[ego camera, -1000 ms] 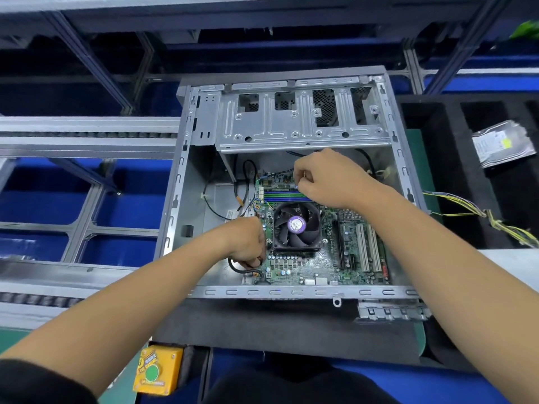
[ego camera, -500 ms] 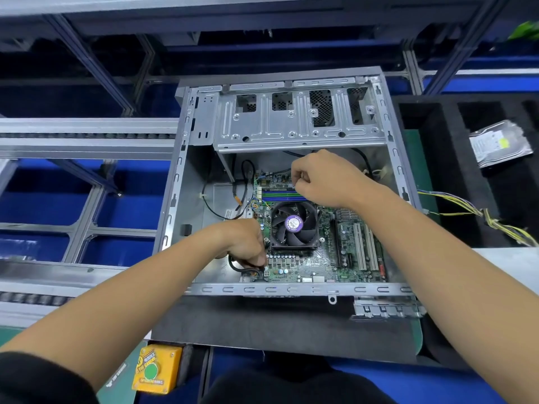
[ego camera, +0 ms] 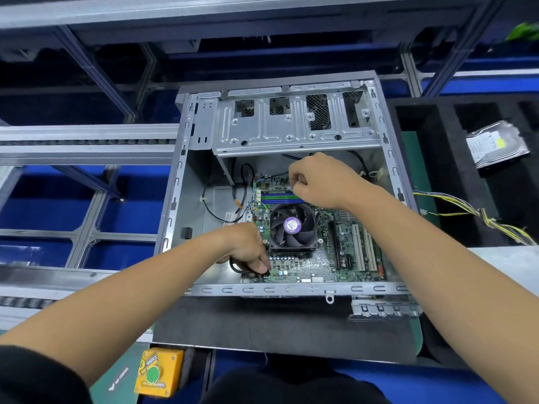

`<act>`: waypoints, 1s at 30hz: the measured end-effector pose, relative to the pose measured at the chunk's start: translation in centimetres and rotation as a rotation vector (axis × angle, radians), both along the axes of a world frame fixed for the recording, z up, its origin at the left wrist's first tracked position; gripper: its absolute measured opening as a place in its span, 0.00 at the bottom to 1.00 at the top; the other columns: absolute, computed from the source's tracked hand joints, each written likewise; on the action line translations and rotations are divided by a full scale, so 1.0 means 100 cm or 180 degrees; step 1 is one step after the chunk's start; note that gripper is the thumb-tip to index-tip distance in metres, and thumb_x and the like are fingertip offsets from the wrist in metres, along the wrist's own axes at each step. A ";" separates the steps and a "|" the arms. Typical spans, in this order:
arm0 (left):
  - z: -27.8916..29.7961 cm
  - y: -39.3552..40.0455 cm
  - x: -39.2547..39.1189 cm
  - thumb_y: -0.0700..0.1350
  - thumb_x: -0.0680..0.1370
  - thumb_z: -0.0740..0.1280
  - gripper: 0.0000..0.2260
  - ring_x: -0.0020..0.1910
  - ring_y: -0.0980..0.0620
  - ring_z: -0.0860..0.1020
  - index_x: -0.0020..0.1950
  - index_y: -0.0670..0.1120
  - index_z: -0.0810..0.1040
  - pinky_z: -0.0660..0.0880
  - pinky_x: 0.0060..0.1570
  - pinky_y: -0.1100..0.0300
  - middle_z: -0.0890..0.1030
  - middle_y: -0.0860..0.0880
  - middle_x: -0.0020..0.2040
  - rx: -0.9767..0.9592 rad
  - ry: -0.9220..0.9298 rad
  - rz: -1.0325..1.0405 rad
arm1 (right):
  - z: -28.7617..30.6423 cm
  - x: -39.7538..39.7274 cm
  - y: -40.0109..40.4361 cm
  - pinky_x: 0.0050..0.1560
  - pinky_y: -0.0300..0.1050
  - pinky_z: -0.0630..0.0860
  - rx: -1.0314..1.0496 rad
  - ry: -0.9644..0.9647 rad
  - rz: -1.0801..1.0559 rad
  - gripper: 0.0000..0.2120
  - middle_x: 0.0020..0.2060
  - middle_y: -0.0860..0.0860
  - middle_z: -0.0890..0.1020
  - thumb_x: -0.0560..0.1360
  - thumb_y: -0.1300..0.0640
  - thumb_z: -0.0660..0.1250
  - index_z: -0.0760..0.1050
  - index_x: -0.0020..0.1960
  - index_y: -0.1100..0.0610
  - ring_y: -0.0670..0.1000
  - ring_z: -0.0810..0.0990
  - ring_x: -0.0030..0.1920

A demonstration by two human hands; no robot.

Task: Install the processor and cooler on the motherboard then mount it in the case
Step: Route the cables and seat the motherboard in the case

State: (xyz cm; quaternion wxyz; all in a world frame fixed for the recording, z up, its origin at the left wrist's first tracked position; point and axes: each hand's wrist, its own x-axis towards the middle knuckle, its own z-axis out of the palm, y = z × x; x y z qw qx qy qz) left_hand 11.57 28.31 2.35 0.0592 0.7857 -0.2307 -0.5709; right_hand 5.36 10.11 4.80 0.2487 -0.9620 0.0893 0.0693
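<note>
Barely anything has shifted: both hands stay curled on the motherboard [ego camera: 318,263] inside the case [ego camera: 186,182], left hand [ego camera: 248,249] at its near-left corner, right hand [ego camera: 318,179] pinching its far edge — stiff, fragile, best held by edges.

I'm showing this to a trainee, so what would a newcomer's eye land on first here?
Probably the black cooler fan with its purple label, mid-way on the green motherboard inside the open grey metal case. Next, the two bare hands: left hand at the board's near-left corner, right hand by the blue-and-green memory slots.
</note>
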 end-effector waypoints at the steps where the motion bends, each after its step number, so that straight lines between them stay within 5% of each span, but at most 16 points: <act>1: 0.001 0.001 -0.001 0.34 0.73 0.72 0.08 0.23 0.60 0.76 0.52 0.37 0.83 0.72 0.29 0.73 0.78 0.54 0.23 -0.0007 0.0014 0.0081 | 0.000 0.000 0.000 0.35 0.43 0.67 0.0004 -0.0002 0.0001 0.06 0.28 0.43 0.72 0.73 0.61 0.61 0.77 0.45 0.55 0.44 0.70 0.33; 9: 0.000 0.001 -0.006 0.37 0.72 0.74 0.05 0.20 0.57 0.75 0.43 0.37 0.81 0.70 0.22 0.68 0.78 0.49 0.23 -0.0064 0.0049 0.0306 | -0.001 0.000 0.001 0.37 0.45 0.70 -0.0011 -0.0028 0.0043 0.06 0.28 0.44 0.72 0.74 0.61 0.61 0.77 0.45 0.56 0.53 0.74 0.37; 14: -0.003 0.000 -0.003 0.37 0.72 0.74 0.05 0.20 0.57 0.76 0.44 0.36 0.81 0.71 0.22 0.68 0.79 0.48 0.24 -0.0040 0.0006 0.0443 | 0.009 -0.004 0.004 0.38 0.44 0.75 0.0239 -0.0214 0.0157 0.06 0.25 0.44 0.74 0.70 0.63 0.63 0.78 0.39 0.56 0.44 0.72 0.30; 19: -0.002 0.004 -0.003 0.39 0.69 0.76 0.08 0.35 0.51 0.79 0.46 0.39 0.82 0.75 0.37 0.64 0.82 0.47 0.36 -0.0189 -0.0195 0.0221 | 0.022 -0.017 0.040 0.28 0.33 0.68 0.1326 0.0382 0.0993 0.07 0.26 0.45 0.79 0.68 0.65 0.67 0.81 0.36 0.56 0.40 0.72 0.25; 21: 0.000 0.004 -0.004 0.38 0.68 0.77 0.12 0.43 0.49 0.78 0.50 0.41 0.81 0.75 0.44 0.60 0.82 0.46 0.45 -0.0288 -0.0258 0.0075 | 0.015 -0.020 0.057 0.31 0.39 0.71 0.0952 0.0571 0.1321 0.05 0.28 0.47 0.79 0.68 0.63 0.68 0.81 0.37 0.55 0.42 0.73 0.27; 24: 0.003 0.004 -0.004 0.35 0.68 0.75 0.10 0.41 0.49 0.78 0.47 0.42 0.79 0.77 0.43 0.58 0.81 0.48 0.41 -0.0260 -0.0127 0.0039 | 0.004 -0.019 0.067 0.35 0.42 0.70 0.0142 0.0331 0.1475 0.01 0.36 0.47 0.78 0.70 0.59 0.68 0.79 0.40 0.54 0.46 0.75 0.37; 27: 0.005 0.005 -0.002 0.33 0.70 0.73 0.08 0.30 0.54 0.77 0.39 0.44 0.77 0.75 0.28 0.65 0.79 0.48 0.35 -0.0088 0.0028 0.0150 | -0.002 -0.019 0.071 0.45 0.50 0.71 -0.0421 0.0080 0.1603 0.08 0.45 0.50 0.73 0.71 0.53 0.71 0.77 0.44 0.56 0.51 0.69 0.49; 30: 0.007 0.005 0.002 0.36 0.69 0.76 0.10 0.39 0.50 0.78 0.48 0.42 0.79 0.78 0.38 0.62 0.80 0.48 0.40 -0.0067 -0.0150 0.0142 | -0.007 -0.019 0.075 0.53 0.49 0.66 -0.0636 0.0124 0.1706 0.16 0.51 0.51 0.71 0.71 0.45 0.72 0.78 0.50 0.57 0.51 0.65 0.53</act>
